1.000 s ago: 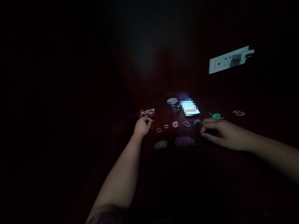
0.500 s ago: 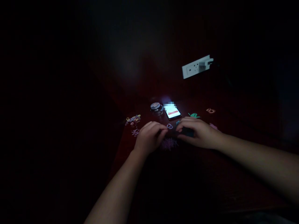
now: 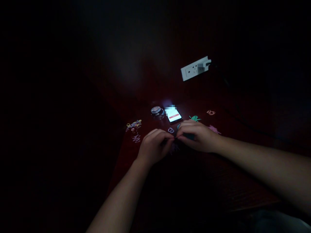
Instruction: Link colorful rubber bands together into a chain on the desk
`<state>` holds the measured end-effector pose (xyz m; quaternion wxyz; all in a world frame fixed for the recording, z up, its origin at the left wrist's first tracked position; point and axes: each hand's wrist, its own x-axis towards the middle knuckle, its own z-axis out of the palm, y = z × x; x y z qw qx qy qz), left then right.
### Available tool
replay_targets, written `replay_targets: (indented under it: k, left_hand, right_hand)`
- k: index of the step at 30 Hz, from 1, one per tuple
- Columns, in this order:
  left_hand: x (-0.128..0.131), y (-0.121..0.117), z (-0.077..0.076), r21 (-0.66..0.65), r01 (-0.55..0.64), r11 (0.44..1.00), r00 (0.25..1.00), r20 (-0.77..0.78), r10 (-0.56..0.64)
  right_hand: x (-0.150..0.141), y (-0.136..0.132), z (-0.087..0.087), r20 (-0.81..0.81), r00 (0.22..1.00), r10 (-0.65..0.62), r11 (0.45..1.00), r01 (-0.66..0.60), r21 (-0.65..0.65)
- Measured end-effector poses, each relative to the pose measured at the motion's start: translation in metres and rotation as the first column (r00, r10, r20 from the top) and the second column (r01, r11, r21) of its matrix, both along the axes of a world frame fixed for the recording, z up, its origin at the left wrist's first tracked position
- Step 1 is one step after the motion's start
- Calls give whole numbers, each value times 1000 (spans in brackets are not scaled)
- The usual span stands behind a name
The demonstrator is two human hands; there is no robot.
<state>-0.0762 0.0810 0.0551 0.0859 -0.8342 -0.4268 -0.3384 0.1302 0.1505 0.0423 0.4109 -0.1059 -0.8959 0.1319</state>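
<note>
Near the middle of the dark table, my left hand (image 3: 154,145) and my right hand (image 3: 199,136) meet fingertip to fingertip, each in a pinch. Whatever is between them is too small and dark to make out. Just beyond the fingertips lie purple elastic bands (image 3: 171,130), and teal bands (image 3: 178,126) are partly hidden by my right hand. A pile of purple bands (image 3: 174,149) shows below the fingertips. Green bands (image 3: 195,118) and pink bands (image 3: 214,129) lie around my right hand. Left of my left hand is a mixed-colour pile of bands (image 3: 134,124), with pale purple ones (image 3: 136,138) nearer.
A clear lidded jar (image 3: 157,112) stands beside a lit phone (image 3: 174,115) at the back. Orange bands (image 3: 211,112) lie far right. On the wall, a socket panel (image 3: 194,68) holds a plug with a dark cable. The surroundings are very dark.
My left hand has come right from the mixed pile to meet my right hand, still in a pinch. The view has turned right, so the phone, jar and socket appear farther left.
</note>
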Motion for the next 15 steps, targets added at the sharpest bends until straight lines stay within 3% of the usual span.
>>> replay_targets:
  k: [15]
  left_hand:
    - [2,-2,1,-52,-3,999,999,-32,1]
  right_hand:
    - [0,-1,-3,7,1000,26,998,-25,-56]
